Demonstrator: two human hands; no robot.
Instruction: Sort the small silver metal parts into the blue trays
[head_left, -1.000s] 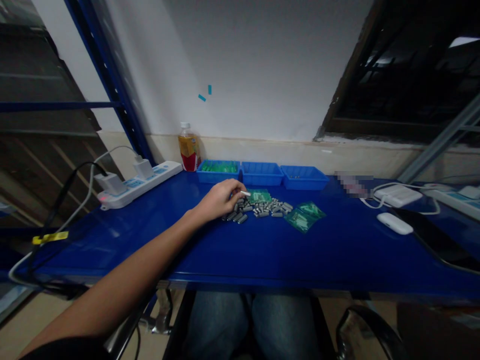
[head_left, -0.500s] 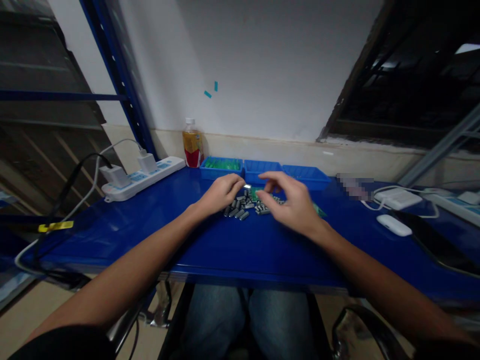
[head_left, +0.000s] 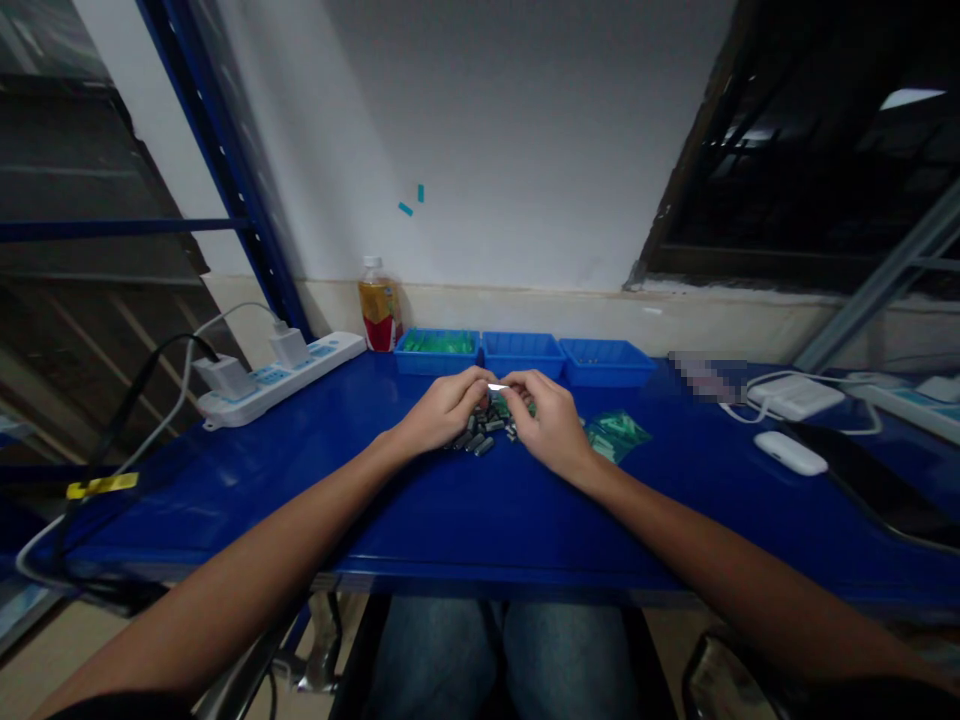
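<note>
My left hand [head_left: 448,408] is closed, thumb and fingertips pinching one end of a small shiny metal piece [head_left: 496,387]. The other end of that piece sits in the pinched fingertips of my right hand [head_left: 549,415]. Both hands hover just over a heap of small grey metal cylinders [head_left: 480,440] on the blue table, and they hide part of it. Something green shows among the cylinders behind my fingers. Beside my right wrist lies a clear green plastic bag [head_left: 619,434] with small pieces in or under it.
Along the wall stand three blue bins: the left bin [head_left: 405,362] holds green pieces, then a middle bin [head_left: 525,345] and a right bin [head_left: 611,375]. A drink bottle [head_left: 381,312], a power strip [head_left: 330,350], a white case [head_left: 790,453] and a phone [head_left: 877,480] are around.
My right hand has moved left from its spread pose and closed on the metal piece held by my left hand. The green bag has come into fuller view.
</note>
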